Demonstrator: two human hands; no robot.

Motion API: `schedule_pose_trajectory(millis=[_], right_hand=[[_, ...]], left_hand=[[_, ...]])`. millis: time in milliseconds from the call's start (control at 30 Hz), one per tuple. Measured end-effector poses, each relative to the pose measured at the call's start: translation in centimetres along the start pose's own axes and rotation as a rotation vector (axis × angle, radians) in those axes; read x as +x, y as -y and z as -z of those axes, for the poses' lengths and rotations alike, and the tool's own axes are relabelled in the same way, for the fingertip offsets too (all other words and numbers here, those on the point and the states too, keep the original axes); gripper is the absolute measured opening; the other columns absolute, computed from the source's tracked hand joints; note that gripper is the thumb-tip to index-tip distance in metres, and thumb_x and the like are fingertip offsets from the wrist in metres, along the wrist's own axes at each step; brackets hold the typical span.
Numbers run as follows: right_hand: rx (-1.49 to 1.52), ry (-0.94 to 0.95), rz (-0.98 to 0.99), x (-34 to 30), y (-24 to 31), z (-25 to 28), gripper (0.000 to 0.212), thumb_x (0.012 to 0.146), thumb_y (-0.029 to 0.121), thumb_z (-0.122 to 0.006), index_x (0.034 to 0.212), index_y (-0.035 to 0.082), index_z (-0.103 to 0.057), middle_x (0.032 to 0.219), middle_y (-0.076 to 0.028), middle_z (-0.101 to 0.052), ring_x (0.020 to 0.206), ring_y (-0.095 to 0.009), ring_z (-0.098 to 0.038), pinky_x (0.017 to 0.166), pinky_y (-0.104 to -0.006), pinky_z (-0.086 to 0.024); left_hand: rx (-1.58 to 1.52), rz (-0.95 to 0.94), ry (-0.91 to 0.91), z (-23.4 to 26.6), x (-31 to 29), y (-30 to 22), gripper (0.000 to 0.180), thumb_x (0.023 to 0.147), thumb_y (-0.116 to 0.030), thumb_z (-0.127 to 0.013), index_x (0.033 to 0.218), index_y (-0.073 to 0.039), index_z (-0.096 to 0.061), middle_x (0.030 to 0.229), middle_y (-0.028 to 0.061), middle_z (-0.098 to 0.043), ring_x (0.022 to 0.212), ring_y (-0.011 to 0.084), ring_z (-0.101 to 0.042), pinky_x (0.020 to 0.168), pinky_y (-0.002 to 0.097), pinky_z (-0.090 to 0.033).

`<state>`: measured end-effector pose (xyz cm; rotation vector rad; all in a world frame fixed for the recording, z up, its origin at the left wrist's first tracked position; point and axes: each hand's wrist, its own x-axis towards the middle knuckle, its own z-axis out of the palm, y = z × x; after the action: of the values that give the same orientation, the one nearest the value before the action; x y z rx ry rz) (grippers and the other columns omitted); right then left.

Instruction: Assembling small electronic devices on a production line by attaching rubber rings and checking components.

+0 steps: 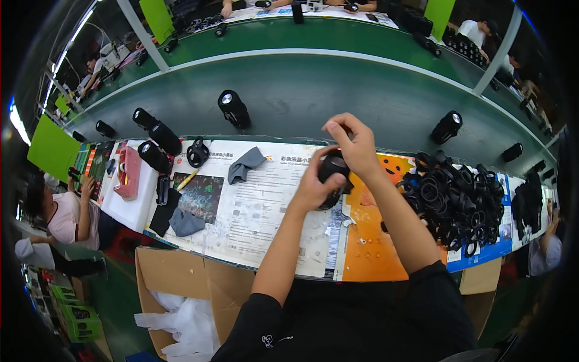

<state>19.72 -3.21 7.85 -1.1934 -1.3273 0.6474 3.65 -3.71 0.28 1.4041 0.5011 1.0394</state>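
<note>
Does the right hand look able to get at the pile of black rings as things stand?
Probably yes: the pile of black rings lies uncovered beside the right forearm, with nothing visibly blocking the right hand. The left hand grips the black device, so the right seems free to move.

Held part (333,163): blk. Ring pile (452,199): all blk. Mat by pile (377,253): orange, dk + red marks up top; R-hand sheet (469,260): blue. Ctr paper (259,214): wht w/ blk print. Cloths (246,164): gry. Pen (187,180): yel. Bin (128,176): pink. Small sheet (200,199): dk, multicolor specks. Conveyor (181,99): dk grn. Cyl. on it (235,113): blk, silvery top. Carton (172,271): brn; bags inside (190,326): wht. Shirt (368,320): blk, wht line motif on sleeve. L panel (51,148): lime grn.
</note>
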Motion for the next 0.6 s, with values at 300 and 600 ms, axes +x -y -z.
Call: schedule_pose_trajectory(millis=[300,600], right_hand=[[0.465,0.088,-0.502,-11.2,-3.7,-2.7,0.048,0.122,0.04,-0.05,0.147,0.0,-0.059,0.129,-0.012,-0.07,0.113,-0.02,-0.07,0.099,-0.0366,-0.058],[0.374,-0.181,-0.422,-1.3,-3.3,2.3,0.046,0.107,0.037,-0.078,0.144,0.012,-0.065,0.121,-0.007,-0.074,0.108,-0.017,-0.073,0.087,-0.0375,-0.063]], left_hand=[[-0.59,0.051,-0.283,2.3,-0.2,1.3,0.079,0.116,-0.073,-0.036,0.138,-0.002,-0.063,0.13,0.0172,-0.073,0.117,0.0308,-0.075,0.108,0.0448,-0.06],[-0.235,0.047,-0.48,7.7,1.6,-2.6,0.032,0.116,-0.024,-0.064,0.138,0.0,-0.061,0.134,0.014,-0.071,0.124,0.0234,-0.069,0.112,0.0454,-0.059]])
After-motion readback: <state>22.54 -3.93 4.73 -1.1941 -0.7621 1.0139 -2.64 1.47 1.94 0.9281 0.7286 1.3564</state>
